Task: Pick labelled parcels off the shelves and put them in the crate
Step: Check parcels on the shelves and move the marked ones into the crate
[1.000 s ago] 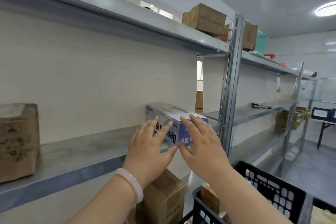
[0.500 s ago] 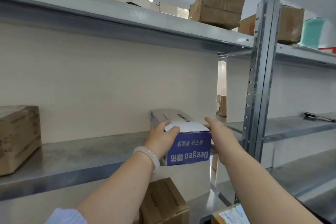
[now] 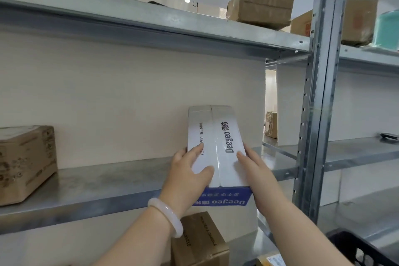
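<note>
At the shelf (image 3: 90, 183) edge, the white box (image 3: 218, 136) is clamped between the left hand (image 3: 190, 176) and right hand (image 3: 258, 171) and is best drawn out level, then lowered into the crate (image 3: 356, 248).

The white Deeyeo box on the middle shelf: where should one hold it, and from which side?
Grip the Deeyeo box by its long sides near the blue end, coming from the front: it is narrow, that end reaches the shelf edge, and a wall stands behind.

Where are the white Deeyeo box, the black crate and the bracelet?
white Deeyeo box (image 3: 224, 162): head view, on its white top face.
black crate (image 3: 356, 245): head view, on its rim.
bracelet (image 3: 166, 215): head view, on the band's middle.
</note>
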`<state>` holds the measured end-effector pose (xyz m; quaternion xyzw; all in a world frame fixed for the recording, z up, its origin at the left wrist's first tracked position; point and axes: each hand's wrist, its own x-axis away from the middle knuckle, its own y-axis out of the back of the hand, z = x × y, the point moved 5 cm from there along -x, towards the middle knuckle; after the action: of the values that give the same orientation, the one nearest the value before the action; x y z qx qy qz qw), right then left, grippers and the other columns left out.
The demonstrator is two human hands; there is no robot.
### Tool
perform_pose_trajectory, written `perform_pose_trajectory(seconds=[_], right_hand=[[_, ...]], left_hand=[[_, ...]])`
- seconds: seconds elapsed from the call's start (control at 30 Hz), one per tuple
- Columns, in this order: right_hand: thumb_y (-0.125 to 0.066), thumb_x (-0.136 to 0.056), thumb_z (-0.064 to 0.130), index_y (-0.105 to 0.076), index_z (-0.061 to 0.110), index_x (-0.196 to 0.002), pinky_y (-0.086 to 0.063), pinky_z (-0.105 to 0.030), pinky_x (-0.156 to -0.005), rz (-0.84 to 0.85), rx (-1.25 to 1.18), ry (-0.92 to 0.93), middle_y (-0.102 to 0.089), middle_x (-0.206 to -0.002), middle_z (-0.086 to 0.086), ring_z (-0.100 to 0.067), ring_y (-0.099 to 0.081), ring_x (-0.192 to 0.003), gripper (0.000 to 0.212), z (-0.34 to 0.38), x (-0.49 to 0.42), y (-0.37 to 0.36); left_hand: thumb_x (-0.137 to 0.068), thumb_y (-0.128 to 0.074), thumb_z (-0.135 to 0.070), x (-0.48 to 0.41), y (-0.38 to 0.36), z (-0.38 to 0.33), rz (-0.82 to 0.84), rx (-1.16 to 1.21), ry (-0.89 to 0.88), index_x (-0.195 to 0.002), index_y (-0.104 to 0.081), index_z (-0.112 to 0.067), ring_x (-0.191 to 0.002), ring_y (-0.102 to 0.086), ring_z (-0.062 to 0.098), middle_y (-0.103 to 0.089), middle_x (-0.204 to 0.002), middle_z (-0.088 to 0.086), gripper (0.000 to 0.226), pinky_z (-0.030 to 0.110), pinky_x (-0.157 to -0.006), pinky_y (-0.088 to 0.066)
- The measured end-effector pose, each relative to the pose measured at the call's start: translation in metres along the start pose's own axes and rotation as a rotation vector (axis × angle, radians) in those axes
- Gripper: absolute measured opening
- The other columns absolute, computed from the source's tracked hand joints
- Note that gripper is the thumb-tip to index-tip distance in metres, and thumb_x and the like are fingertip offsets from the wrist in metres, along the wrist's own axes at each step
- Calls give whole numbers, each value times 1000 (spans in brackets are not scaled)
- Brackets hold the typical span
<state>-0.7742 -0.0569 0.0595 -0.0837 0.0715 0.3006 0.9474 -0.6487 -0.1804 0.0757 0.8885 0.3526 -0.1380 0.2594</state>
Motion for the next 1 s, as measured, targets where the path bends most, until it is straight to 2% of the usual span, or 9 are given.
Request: perform_pose_trajectory(seconds=[0.07,0.13,0.2,0.3,0.5,0.6,0.73,0.87,1.0], right_hand=[[-56,-95,40,-47,53,-130,-58,-46,-83,6,8,123,-63,-122,9,-22,-67,-101,38,4,13,-4],[-58,-93,39,-45,60,-129,-58,-45,-84,30,-6,214,-56,-131,11,-20,-63,-110,44,7,24,-9],[-63,-87,42,-45,61,-130,-58,-43,-85,53,-4,282,-52,-134,12,-18,-60,-115,50,10,32,-12],[-64,-74,55,-43,60,-133,-55,-44,-93,24,140,437,-45,-142,15,-13,-49,-128,62,12,40,-13],[-53,-84,66,-47,62,-128,-40,-31,-106,-78,398,680,-29,-146,33,5,-25,-138,44,20,59,-19],[-51,-82,62,-52,59,-125,-51,-18,-90,-56,390,671,-32,-144,33,1,-29,-138,43,20,61,-22],[-59,-89,49,-55,51,-126,-56,-30,-86,13,312,643,-36,-144,28,-4,-37,-136,38,22,63,-24],[-61,-81,39,-48,44,-134,-59,-28,-79,25,81,519,-47,-140,16,-7,-53,-123,54,22,56,-16],[-60,-80,38,-50,41,-128,-59,-28,-70,118,29,427,-66,-113,20,-7,-67,-103,50,21,56,-20]], left_hand=[[-91,-64,-36,2,5,-1,-62,-18,-36,-148,-36,-38,-101,-47,-6,-35,-130,-13,63,-2,-69,-40],[-86,-64,-51,4,9,0,-94,-74,-70,-150,-31,-43,-119,-44,6,-39,-128,-11,72,17,-93,-47],[-79,-61,-68,7,10,-2,-94,-159,-82,-150,-25,-45,-131,-35,15,-38,-133,-10,83,39,-108,-41],[-61,-44,-90,11,10,-8,-43,-334,-54,-153,-19,-43,-143,-18,18,-22,-153,-10,106,45,-116,-29],[-48,-73,-83,8,14,-5,11,128,18,-150,-27,-41,-139,-30,6,-29,-152,-14,119,36,-115,-33],[-43,-76,-74,10,14,0,29,270,42,-147,-27,-50,-135,-38,7,-33,-153,-15,117,35,-108,-41],[-44,-75,-65,14,17,-1,15,371,10,-147,-28,-49,-121,-46,0,-41,-147,-17,114,16,-83,-42],[-56,-77,-51,15,18,3,12,508,-16,-144,-32,-47,-114,-59,1,-52,-139,-12,99,17,-79,-52],[-57,-75,-55,16,13,8,80,590,-40,-138,-39,-52,-115,-62,7,-59,-132,-14,88,22,-83,-55]])
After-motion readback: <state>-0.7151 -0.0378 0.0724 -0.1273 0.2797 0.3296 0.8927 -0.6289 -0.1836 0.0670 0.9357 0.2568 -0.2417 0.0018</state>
